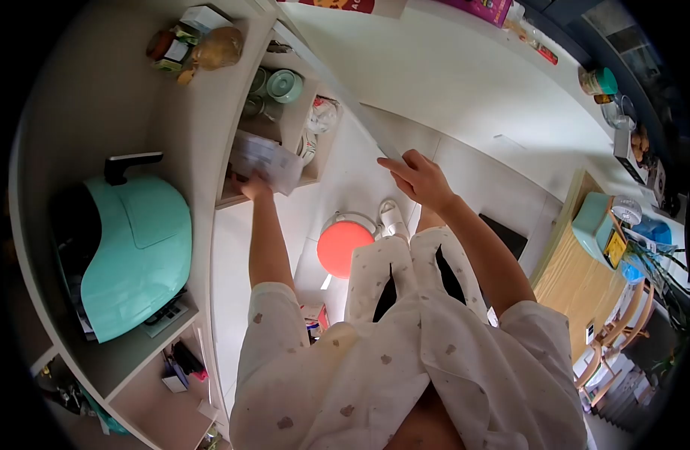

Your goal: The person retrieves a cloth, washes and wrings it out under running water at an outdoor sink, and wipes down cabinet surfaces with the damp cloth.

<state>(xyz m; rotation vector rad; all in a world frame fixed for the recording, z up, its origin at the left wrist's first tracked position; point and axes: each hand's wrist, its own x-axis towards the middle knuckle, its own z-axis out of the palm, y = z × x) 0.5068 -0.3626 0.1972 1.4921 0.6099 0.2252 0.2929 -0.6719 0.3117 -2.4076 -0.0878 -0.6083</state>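
Observation:
My left hand reaches into an open cabinet compartment at the centre left, its fingers closed round the lower edge of a pale, translucent package. Some of those fingers are hidden behind it. Above the package, green cups stand on a shelf, with glass jars beside them. My right hand grips the edge of the open white cabinet door, with the index finger stretched out along it.
A mint-green appliance sits in the left shelf compartment. A red round stool stands on the floor before my legs. Bagged items lie on the upper left shelf. A wooden table is at the right.

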